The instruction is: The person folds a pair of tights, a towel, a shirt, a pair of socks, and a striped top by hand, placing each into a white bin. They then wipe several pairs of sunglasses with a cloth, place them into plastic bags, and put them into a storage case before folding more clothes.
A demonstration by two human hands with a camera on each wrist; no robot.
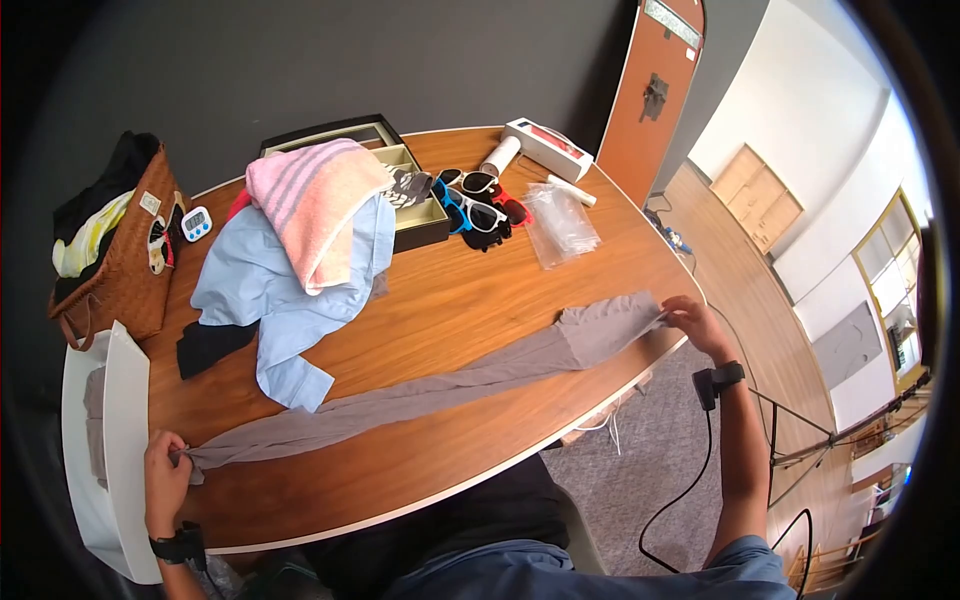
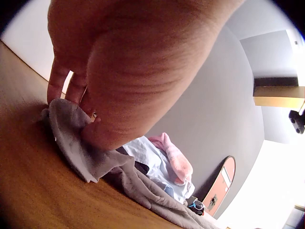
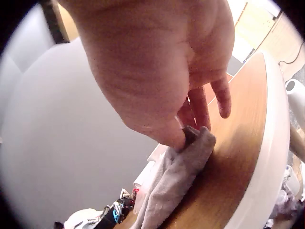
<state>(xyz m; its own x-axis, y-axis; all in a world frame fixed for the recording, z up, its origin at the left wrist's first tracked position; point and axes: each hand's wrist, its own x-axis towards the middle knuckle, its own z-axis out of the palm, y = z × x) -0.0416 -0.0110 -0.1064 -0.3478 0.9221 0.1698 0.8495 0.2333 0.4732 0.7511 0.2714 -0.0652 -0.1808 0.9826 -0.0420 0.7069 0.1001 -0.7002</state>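
Note:
Long, thin grey tights (image 1: 400,403) lie stretched across the table, their wider end at the right and the narrow end at the left. My left hand (image 1: 168,478) pinches the narrow end near the table's left edge. In the left wrist view, a loose flap of the tights (image 2: 71,136) hangs below the fingers. At the right edge my right hand (image 1: 697,325) holds a corner of the wider end between thumb and fingers. The right wrist view shows this gathered fabric (image 3: 178,171) just over the tabletop, with the little finger extended away from it.
A light blue shirt (image 1: 265,270) lies under a pink striped towel (image 1: 318,195). Behind are a partitioned box (image 1: 425,232), sunglasses (image 1: 482,216), clear plastic bags (image 1: 562,228) and a white box (image 1: 550,150). On the left stand a woven basket (image 1: 140,255), a timer (image 1: 196,224) and a white bin (image 1: 125,440).

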